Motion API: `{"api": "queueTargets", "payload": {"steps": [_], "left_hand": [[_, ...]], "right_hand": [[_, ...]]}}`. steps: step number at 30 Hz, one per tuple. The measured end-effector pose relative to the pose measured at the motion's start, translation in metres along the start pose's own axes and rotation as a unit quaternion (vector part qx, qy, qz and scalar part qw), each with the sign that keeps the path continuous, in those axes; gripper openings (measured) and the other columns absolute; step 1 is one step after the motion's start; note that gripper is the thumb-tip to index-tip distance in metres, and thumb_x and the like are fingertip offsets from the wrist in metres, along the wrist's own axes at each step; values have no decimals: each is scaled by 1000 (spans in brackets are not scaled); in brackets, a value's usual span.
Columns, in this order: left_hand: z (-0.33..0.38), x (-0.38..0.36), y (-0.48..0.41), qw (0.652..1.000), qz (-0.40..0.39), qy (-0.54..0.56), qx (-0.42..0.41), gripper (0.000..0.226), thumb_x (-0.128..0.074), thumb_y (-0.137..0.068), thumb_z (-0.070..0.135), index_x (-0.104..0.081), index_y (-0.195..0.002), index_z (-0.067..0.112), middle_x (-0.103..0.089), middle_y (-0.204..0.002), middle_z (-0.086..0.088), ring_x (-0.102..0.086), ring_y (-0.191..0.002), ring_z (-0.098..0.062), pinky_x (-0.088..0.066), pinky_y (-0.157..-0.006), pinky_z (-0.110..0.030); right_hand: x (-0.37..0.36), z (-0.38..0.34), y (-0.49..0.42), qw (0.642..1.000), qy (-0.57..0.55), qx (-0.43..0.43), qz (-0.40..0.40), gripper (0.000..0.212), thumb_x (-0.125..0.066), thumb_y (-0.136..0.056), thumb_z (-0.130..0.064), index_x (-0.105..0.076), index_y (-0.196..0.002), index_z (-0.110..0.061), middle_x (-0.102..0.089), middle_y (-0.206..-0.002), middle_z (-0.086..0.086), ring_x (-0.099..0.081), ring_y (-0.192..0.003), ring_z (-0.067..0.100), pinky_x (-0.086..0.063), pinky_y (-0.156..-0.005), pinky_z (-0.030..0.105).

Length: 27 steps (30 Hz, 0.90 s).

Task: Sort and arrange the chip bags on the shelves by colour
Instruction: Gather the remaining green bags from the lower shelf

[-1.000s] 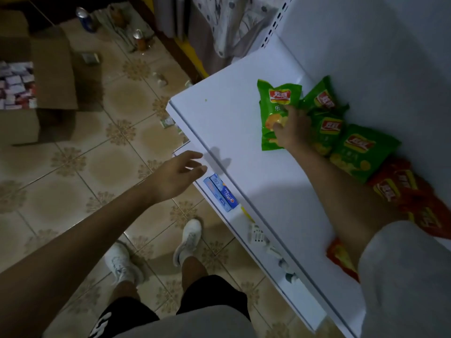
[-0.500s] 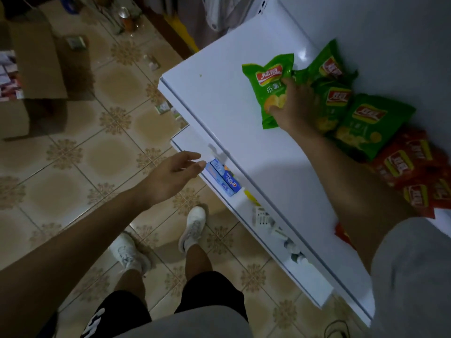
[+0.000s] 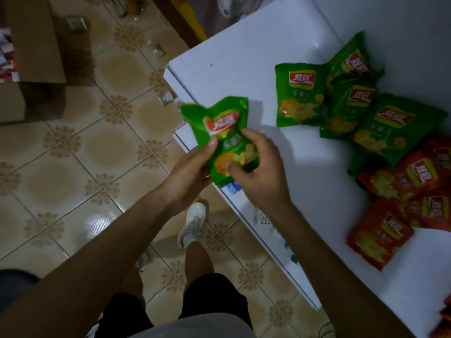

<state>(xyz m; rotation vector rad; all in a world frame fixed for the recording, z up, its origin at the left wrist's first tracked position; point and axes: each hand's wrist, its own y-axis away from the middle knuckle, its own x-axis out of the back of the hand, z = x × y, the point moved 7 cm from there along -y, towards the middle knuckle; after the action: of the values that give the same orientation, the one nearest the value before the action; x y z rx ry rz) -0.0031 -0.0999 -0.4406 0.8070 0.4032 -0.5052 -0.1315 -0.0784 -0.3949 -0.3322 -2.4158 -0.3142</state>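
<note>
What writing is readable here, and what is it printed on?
"炫冠": red logo on the flat green bag.
"乐薯": beneath that logo; the rest is blurred.
Logos on the held green bag and the red bags: too blurred to read.

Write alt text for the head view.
The left hand and right hand hold a crumpled green chip bag over the front edge of a white shelf. Other green chip bags and red chip bags lie on it.
</note>
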Motion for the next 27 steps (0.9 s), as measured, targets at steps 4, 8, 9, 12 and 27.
{"api": "queueTargets", "payload": {"steps": [4,8,9,12,27], "left_hand": [[-4,5,-7,998,48,39,-26,38,-63,-89,21,-58,-124,7,-67,-119,-15,-66,-107,-29,-54,-90,-38],[-6,14,-13,995,85,38,-34,31,-63,-89,18,-62,-119,9,-69,-117,-14,-67,-106,-31,-52,-96,-45],[-5,14,-14,995,86,33,-38,31,-65,-88,21,-63,-117,11,-69,-116,-13,-67,-106,-30,-52,-95,-45],[-3,16,-13,995,84,45,-43,35,-73,-82,28,-65,-113,14,-70,-115,-13,-68,-104,-30,-55,-88,-40],[-7,27,-11,999,41,16,-20,37,-65,-77,24,-65,-113,16,-72,-111,-10,-70,-98,-26,-57,-81,-33]], "right_hand": [[-18,-1,19,999,48,23,-4,66,-66,-73,-43,-51,-133,-21,-52,-124,0,-49,-114,19,-49,-88,45],[-12,4,12,995,-72,-64,-2,68,-63,-75,-59,-47,-133,-28,-52,-124,-11,-52,-115,7,-49,-86,20],[-9,6,7,993,-85,-87,3,71,-67,-75,-58,-46,-134,-27,-55,-123,-9,-54,-112,5,-48,-85,15],[-4,16,-10,981,-114,-152,-34,62,-78,-77,-39,-51,-130,-24,-66,-109,-3,-64,-98,7,-52,-79,19],[-20,20,-29,925,-297,-224,-79,9,-65,-90,-18,-67,-91,-9,-73,-95,14,-70,-88,27,-58,-81,42]]}}
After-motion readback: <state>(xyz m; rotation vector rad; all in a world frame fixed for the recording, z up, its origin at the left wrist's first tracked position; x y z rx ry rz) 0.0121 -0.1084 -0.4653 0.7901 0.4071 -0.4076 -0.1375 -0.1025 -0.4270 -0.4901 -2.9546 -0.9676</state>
